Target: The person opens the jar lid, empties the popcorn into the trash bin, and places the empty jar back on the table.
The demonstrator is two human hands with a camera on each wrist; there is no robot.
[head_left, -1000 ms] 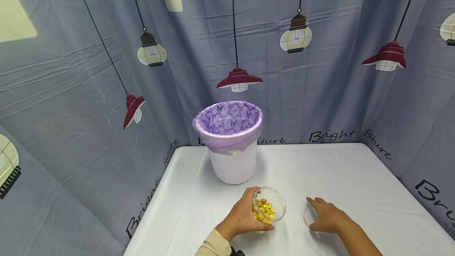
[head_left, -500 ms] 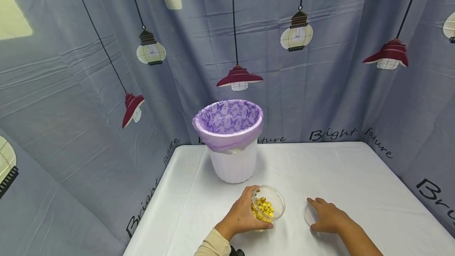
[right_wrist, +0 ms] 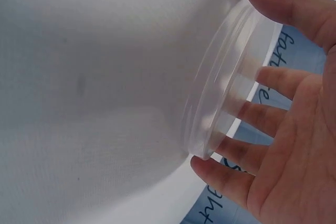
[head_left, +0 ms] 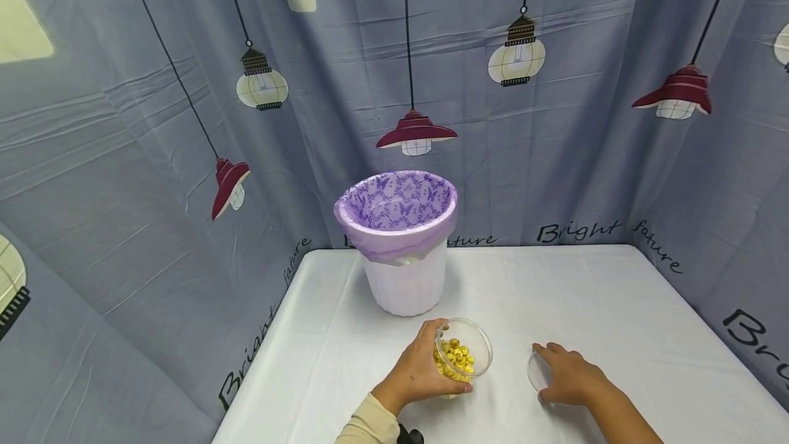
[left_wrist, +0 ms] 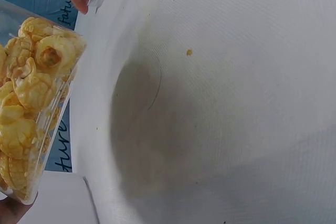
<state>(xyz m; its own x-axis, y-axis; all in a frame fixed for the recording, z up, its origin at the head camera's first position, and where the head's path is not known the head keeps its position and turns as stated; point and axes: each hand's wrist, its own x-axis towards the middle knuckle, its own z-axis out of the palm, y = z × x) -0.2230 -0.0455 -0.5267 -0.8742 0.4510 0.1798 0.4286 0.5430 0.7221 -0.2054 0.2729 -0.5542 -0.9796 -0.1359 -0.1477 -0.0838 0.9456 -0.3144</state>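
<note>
A clear round plastic jar of yellow caramel popcorn is in my left hand, with fingers and thumb around its side. Its open mouth shows in the head view; in the left wrist view it stands slanted above the table, over a shadow. To the right, my right hand holds a clear round lid with fingers and thumb spread round its rim. The lid is at or very near the tabletop; whether it touches I cannot tell. The palm hides part of it in the head view.
A white bin with a purple butterfly-print liner stands behind the jar on the white-covered table. Grey-blue curtains with printed lamps surround the table. A small crumb lies on the cloth.
The jar and left hand have shifted very slightly left. My right hand stays at the lid. The head view has tipped a little.
</note>
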